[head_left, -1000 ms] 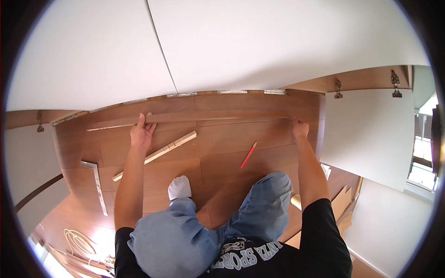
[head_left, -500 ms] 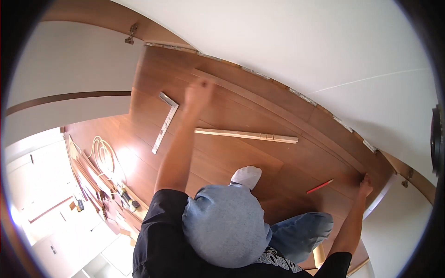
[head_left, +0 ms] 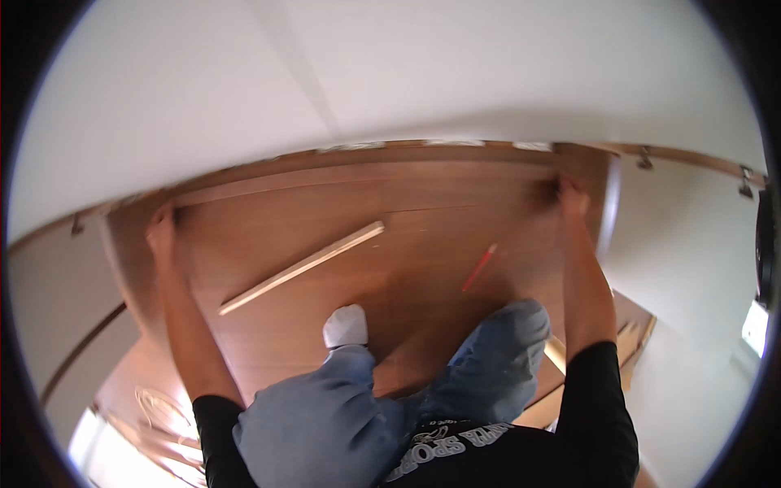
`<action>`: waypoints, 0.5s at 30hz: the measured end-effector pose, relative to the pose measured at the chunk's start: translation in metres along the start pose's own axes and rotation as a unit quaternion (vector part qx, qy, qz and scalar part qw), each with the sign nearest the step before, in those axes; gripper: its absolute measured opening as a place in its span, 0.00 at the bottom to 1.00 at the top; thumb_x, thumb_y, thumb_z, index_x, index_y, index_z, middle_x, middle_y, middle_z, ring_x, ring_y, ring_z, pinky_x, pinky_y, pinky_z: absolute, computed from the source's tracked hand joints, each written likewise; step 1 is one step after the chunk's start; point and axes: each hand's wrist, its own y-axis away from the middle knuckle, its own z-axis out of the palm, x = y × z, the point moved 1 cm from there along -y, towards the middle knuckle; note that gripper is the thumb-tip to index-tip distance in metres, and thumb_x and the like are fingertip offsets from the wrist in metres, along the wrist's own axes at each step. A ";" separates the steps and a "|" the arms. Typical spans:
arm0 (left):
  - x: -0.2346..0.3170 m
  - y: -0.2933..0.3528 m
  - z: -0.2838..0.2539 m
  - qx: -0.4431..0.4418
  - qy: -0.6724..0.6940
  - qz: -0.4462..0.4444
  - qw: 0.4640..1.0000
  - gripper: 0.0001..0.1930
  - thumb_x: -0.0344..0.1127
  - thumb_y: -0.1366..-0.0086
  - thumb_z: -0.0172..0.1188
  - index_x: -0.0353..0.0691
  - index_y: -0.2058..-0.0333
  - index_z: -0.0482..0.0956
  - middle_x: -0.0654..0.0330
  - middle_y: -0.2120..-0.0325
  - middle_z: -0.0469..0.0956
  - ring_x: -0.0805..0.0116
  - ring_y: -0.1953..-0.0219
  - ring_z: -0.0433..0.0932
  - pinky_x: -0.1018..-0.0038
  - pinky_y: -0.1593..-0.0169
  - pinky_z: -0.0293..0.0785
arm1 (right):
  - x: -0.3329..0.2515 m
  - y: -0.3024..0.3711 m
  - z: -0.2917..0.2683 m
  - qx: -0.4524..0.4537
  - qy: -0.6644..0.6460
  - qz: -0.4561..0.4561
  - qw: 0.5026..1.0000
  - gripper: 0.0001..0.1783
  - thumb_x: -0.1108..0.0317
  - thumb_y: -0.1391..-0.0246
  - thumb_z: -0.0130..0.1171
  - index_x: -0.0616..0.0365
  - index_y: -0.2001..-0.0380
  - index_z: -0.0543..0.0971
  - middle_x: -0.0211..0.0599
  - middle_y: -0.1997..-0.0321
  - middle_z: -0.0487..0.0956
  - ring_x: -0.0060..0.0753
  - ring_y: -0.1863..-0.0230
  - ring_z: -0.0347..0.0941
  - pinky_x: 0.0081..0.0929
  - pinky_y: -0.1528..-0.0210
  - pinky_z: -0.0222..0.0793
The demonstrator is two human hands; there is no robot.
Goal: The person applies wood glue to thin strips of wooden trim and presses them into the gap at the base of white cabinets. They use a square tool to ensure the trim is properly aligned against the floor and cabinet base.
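Note:
A long brown wooden strip stretches across the far side of the floor, just in front of the white wall. At its left end my left hand is closed, with the fingertips blurred. My right hand grips the right end, and its fingers are partly in shadow. Between my arms, a narrow pale wood stick lies at a slant on the brown floor. Nearer my right arm is a red pencil, also on the floor.
My raised knee and socked foot take up the near middle. Coiled pale cord lies at the lower left. Side walls close in the space on both sides, and metal hinges stick out at the upper right.
My left hand has moved from above the floor to the strip's left end. My right hand stays at the right end. The view has turned, and the metal square no longer shows.

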 end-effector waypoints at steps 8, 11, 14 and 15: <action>0.021 -0.068 0.033 -0.063 0.216 -0.116 0.967 0.23 0.49 0.33 0.65 0.37 0.48 0.83 0.62 0.72 0.81 0.74 0.75 0.73 0.77 0.72 0.69 | -0.067 -0.029 0.012 0.041 -0.080 -0.010 0.996 0.15 0.60 0.45 0.67 0.56 0.58 0.88 0.37 0.62 0.86 0.30 0.60 0.78 0.32 0.54 0.73; 0.029 -0.057 0.038 -0.077 0.265 -0.116 0.954 0.24 0.49 0.33 0.65 0.38 0.45 0.81 0.65 0.72 0.78 0.77 0.77 0.66 0.79 0.73 0.63 | -0.078 -0.027 0.014 0.043 -0.100 -0.004 0.994 0.13 0.60 0.45 0.69 0.54 0.60 0.87 0.21 0.80 0.71 0.16 0.80 0.61 0.20 0.79 0.57; 0.033 -0.056 0.042 -0.051 0.238 -0.093 0.965 0.25 0.48 0.32 0.65 0.39 0.43 0.80 0.64 0.62 0.81 0.76 0.69 0.71 0.79 0.64 0.69 | -0.082 -0.026 0.010 0.037 -0.108 0.011 0.993 0.13 0.58 0.45 0.69 0.52 0.59 0.87 0.20 0.81 0.70 0.16 0.81 0.59 0.20 0.79 0.55; 0.032 -0.053 0.044 -0.051 0.235 -0.096 0.966 0.25 0.48 0.32 0.65 0.39 0.43 0.80 0.64 0.62 0.81 0.76 0.69 0.71 0.79 0.64 0.69 | -0.086 -0.021 0.012 0.039 -0.092 0.017 0.995 0.14 0.58 0.45 0.70 0.52 0.59 0.87 0.19 0.80 0.70 0.17 0.80 0.59 0.20 0.78 0.56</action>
